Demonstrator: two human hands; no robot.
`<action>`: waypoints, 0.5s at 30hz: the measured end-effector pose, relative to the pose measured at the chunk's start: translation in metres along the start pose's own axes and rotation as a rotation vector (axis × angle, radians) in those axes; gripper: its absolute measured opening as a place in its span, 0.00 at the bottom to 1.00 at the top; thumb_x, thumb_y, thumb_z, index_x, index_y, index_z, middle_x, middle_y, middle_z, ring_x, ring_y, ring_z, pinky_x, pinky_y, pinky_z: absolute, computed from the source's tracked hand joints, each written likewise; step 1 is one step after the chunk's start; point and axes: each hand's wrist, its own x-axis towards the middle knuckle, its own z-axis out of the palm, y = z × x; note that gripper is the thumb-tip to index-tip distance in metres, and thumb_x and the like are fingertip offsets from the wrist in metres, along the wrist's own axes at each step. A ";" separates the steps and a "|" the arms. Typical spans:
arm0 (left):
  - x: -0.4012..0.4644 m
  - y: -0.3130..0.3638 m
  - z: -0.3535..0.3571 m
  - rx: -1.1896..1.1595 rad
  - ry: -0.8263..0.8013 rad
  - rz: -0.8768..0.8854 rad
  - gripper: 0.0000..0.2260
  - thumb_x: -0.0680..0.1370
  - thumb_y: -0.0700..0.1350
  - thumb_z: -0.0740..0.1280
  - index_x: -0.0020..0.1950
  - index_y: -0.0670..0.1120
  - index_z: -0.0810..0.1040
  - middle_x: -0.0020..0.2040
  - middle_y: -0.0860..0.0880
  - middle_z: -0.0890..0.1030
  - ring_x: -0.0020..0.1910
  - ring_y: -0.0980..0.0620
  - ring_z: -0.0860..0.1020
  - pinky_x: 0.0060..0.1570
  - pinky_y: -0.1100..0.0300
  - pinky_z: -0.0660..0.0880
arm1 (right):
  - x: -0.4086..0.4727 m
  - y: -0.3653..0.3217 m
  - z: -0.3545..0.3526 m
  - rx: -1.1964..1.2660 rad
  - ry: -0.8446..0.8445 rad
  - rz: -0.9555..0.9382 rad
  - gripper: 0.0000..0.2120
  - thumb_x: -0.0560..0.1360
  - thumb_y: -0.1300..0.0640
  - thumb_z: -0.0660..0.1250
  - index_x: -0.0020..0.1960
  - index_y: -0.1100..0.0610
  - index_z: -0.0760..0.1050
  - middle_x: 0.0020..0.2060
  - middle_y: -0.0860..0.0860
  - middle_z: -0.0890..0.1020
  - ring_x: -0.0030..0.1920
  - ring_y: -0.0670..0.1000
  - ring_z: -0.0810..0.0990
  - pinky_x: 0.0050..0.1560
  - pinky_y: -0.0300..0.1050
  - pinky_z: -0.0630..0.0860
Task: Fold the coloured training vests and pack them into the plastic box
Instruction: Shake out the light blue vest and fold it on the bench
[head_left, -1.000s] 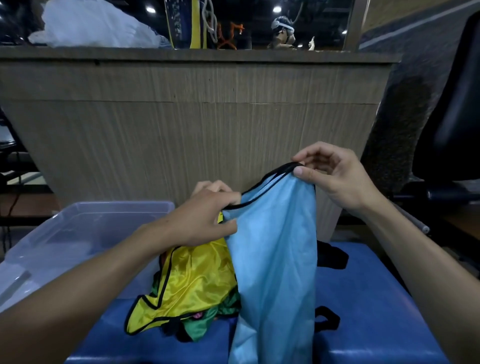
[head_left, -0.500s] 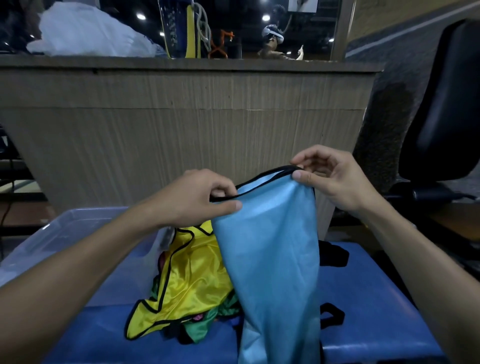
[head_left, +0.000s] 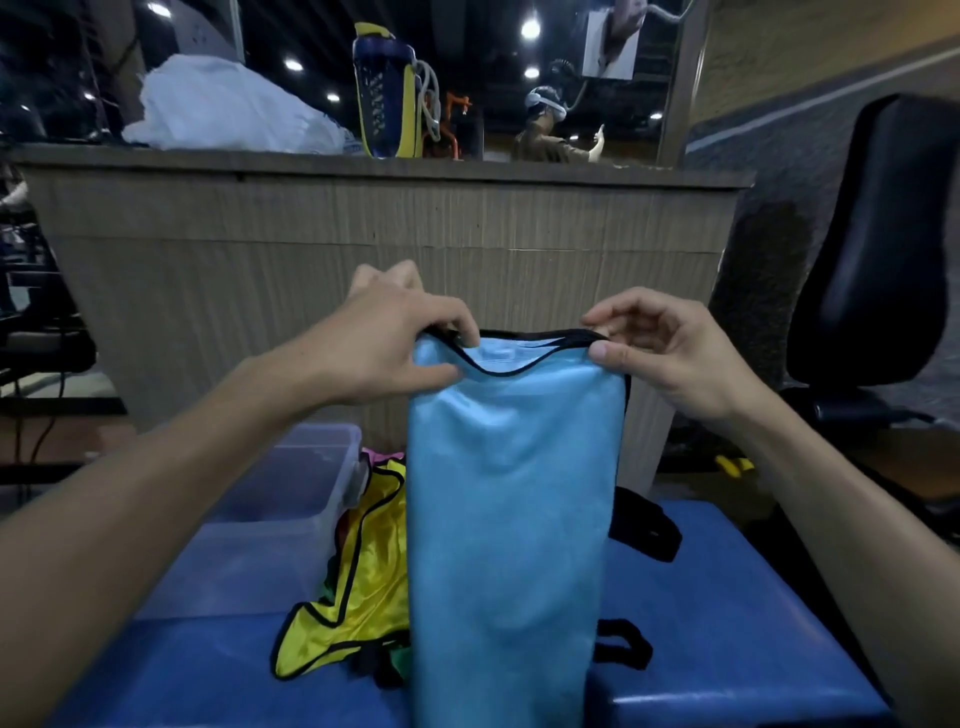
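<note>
A light blue vest (head_left: 511, 509) with black trim hangs upright in front of me. My left hand (head_left: 395, 338) pinches its top left corner and my right hand (head_left: 670, 353) pinches its top right corner, so the top edge stretches level between them. Behind it, a yellow vest (head_left: 358, 587) with black piping lies crumpled on the blue padded surface (head_left: 727, 649) over green and pink cloth. A clear plastic box (head_left: 280, 499) stands at the left, partly hidden by my left forearm.
A wooden counter front (head_left: 363, 249) rises just behind the surface, with a white bag (head_left: 223, 109) and a bottle (head_left: 387, 93) on top. A black office chair (head_left: 872, 270) stands at the right. Black straps (head_left: 644, 525) lie to the right of the blue vest.
Both hands have lifted the blue vest higher and moved apart. Its top edge is now pulled flat and level, and the cloth hangs wider.
</note>
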 end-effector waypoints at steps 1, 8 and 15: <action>0.003 0.002 -0.005 0.010 -0.006 -0.014 0.09 0.72 0.58 0.73 0.51 0.63 0.79 0.44 0.58 0.73 0.51 0.54 0.65 0.56 0.53 0.61 | 0.000 -0.004 0.000 0.023 -0.001 0.003 0.14 0.71 0.61 0.76 0.56 0.59 0.81 0.44 0.52 0.82 0.45 0.46 0.80 0.50 0.37 0.78; 0.015 0.017 -0.043 0.165 -0.140 -0.006 0.10 0.76 0.56 0.70 0.41 0.53 0.74 0.38 0.54 0.76 0.44 0.55 0.72 0.54 0.55 0.61 | -0.002 -0.032 -0.013 0.187 0.048 0.055 0.15 0.71 0.61 0.75 0.57 0.56 0.81 0.43 0.48 0.82 0.45 0.46 0.81 0.49 0.37 0.79; 0.010 0.036 -0.041 -0.753 -0.086 -0.153 0.16 0.74 0.39 0.76 0.41 0.48 0.68 0.38 0.48 0.75 0.36 0.55 0.70 0.37 0.64 0.69 | -0.015 -0.057 -0.025 0.308 0.046 0.116 0.14 0.71 0.64 0.71 0.57 0.58 0.79 0.42 0.51 0.83 0.43 0.46 0.83 0.44 0.37 0.80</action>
